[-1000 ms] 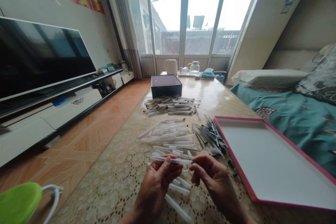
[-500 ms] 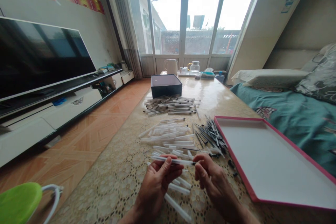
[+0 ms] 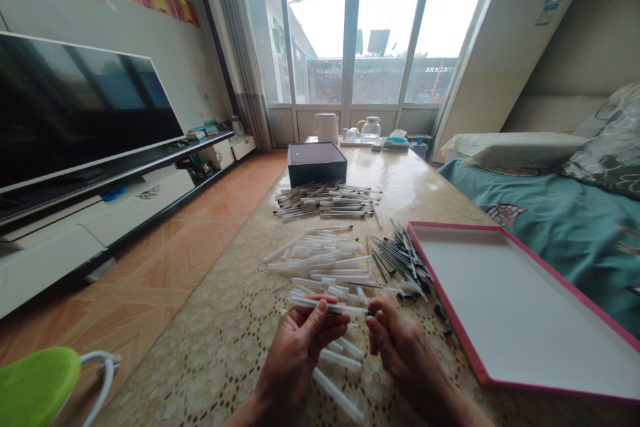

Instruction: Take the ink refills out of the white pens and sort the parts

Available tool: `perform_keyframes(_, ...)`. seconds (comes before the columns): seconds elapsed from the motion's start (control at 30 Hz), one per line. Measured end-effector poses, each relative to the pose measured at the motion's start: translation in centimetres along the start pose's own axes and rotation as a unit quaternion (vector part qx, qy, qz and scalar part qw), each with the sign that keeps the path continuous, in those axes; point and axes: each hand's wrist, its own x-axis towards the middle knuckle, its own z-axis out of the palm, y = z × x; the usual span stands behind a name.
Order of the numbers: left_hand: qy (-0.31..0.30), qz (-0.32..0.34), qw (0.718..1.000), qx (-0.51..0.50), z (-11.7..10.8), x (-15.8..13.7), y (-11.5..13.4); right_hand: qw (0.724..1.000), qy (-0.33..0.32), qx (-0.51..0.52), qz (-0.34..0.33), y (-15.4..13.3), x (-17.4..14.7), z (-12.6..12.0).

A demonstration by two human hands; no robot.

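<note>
My left hand [image 3: 295,350] is closed around a translucent white pen [image 3: 353,310], which lies almost level with its black end to the right. At that black end, the fingers of my right hand [image 3: 407,343] are pinched together and touch the tip. Under and beyond my hands lie loose white pen barrels [image 3: 317,250]. To their right is a heap of dark, thin pen refills [image 3: 403,253], with small black plugs [image 3: 441,312] scattered near it. Farther off, a pile of pens with dark ends [image 3: 327,201] lies before a dark box [image 3: 317,172].
A shallow white tray with a pink rim [image 3: 450,307] lies on the right of the patterned table [image 3: 200,347]. A kettle [image 3: 327,127] and a glass jug [image 3: 371,128] stand at the far end. A green seat [image 3: 40,387] is at lower left, a bed [image 3: 540,213] at right.
My right hand has shifted slightly left, and its fingers are closer around the pen's black end. My left hand and the pen have hardly moved.
</note>
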Motion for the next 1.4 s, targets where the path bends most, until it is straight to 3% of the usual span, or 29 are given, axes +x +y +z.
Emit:
perform_keyframes(0.13,-0.003,0.000,1.000,0.003,-0.05,-0.07,-0.10,1.000,-0.021,0.008,0.006,0.14,-0.02,0.00)
perform_keyframes(0.33,0.012,0.003,1.000,0.009,0.06,0.04,-0.01,0.999,0.027,0.017,-0.007,0.00,0.00,0.16)
perform_keyframes(0.83,-0.002,-0.001,1.000,0.016,-0.01,0.00,-0.08,1.000,-0.018,0.002,0.003,0.11,-0.09,-0.11)
perform_keyframes(1.07,0.001,0.001,1.000,0.018,-0.01,0.00,0.01,1.000,0.003,0.009,0.003,0.11,-0.12,0.04)
perform_keyframes(1.23,-0.003,-0.007,1.000,0.021,0.00,-0.01,-0.07,0.999,-0.033,0.017,0.022,0.21,-0.12,-0.16)
perform_keyframes(1.4,-0.004,0.000,1.000,0.013,-0.20,0.03,-0.14,1.000,-0.011,0.011,0.004,0.10,-0.17,-0.12)
